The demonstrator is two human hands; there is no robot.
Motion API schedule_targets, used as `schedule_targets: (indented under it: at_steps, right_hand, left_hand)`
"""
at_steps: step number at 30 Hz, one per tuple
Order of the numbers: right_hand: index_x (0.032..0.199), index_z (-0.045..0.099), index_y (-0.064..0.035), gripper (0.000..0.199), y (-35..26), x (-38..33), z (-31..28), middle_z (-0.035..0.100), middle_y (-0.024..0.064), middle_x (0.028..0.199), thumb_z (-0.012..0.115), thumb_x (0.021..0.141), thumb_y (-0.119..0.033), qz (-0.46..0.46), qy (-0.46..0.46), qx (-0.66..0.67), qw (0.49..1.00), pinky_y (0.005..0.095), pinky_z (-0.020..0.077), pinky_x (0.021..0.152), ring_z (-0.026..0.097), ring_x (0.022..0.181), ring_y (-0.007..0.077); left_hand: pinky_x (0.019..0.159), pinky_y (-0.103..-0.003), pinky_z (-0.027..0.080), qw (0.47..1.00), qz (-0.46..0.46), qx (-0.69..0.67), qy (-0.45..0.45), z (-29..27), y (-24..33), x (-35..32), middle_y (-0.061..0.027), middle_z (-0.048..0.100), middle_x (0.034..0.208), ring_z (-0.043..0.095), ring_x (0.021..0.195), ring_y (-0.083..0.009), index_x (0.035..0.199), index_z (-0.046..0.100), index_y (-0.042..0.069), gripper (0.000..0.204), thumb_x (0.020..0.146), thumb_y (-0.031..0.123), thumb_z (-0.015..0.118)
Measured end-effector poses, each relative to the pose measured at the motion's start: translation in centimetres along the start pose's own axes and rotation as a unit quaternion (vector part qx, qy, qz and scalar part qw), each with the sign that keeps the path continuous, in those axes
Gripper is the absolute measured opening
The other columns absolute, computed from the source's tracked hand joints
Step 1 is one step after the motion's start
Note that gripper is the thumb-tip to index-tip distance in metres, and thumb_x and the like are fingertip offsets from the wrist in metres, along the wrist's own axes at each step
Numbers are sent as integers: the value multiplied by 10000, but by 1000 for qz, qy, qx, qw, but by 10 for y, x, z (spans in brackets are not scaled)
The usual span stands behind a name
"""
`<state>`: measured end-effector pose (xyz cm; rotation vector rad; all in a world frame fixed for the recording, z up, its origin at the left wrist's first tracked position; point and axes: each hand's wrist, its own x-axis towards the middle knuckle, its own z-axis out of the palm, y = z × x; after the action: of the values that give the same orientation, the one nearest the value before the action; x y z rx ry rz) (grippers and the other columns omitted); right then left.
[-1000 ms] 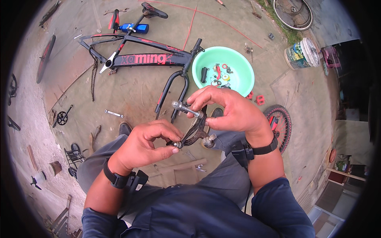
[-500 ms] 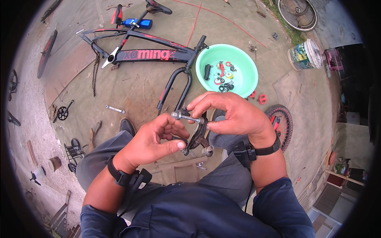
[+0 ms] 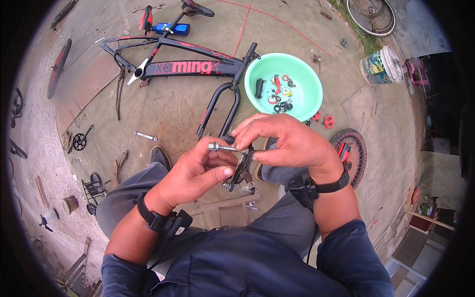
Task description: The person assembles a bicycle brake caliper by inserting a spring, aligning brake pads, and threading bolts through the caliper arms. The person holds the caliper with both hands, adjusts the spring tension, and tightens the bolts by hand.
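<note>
Between my hands, above my knees, is a dark metal bicycle part that looks like a caliper brake. A long silver bolt sticks out of its top toward the left, with a nut near its end. My left hand is curled round the part's left side, thumb toward it; some of its fingers are hidden. From the right, my right hand pinches the upper end, fingertips at the bolt's base and thumb beneath. The part's lower end hangs below my fingers.
Ahead lies a black and red bicycle frame with its fork. Beside it stands a mint-green basin holding small parts. A wrench, a crankset, red pedals and a wheel lie around; a bucket stands far right.
The part has turned a little in my hands: its lower end has swung left, and the bolt has shifted slightly left and down. My left fingers have come closer round it.
</note>
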<state>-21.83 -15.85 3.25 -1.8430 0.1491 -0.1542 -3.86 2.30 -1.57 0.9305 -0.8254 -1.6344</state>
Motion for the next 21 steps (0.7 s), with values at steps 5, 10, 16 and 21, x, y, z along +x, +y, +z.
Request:
schedule_targets:
  at_steps: [5, 10, 16, 21]
  right_hand:
    - [996, 694, -41, 277, 3, 3, 1, 719, 66, 1021, 678, 727, 26, -37, -2, -1, 999, 405, 492, 967, 634, 1123, 290]
    - [980, 698, -37, 256, 2, 4, 1, 719, 73, 1008, 681, 732, 22, -42, -5, 5, 999, 407, 495, 956, 641, 1088, 288]
    - [980, 700, -29, 241, -2, 3, -2, 719, 86, 992, 690, 742, 5, -42, -16, 46, 998, 410, 493, 955, 641, 1069, 296]
    - [995, 700, -30, 243, -1, 2, -3, 713, 98, 1005, 699, 753, -9, -51, -22, 52, 997, 402, 489, 954, 637, 1064, 292]
  left_hand:
    - [888, -314, 511, 1000, -15, 19, 18, 1, 0, 2, -119, 623, 1142, 617, 1049, -158, 1317, 373, 21, 426, 974, 68, 621]
    - [874, -308, 527, 998, -20, 28, 45, 3, 3, 2, -131, 626, 1163, 648, 1024, -170, 1362, 344, 19, 472, 971, 39, 608]
    - [860, -305, 533, 996, -4, 37, 77, -1, 11, 4, -120, 663, 1111, 672, 994, -183, 1327, 415, 27, 427, 953, 8, 619]
    - [866, -292, 531, 995, -7, 56, 83, -3, 11, 5, -113, 679, 1090, 677, 987, -181, 1251, 494, 24, 357, 930, -3, 649]
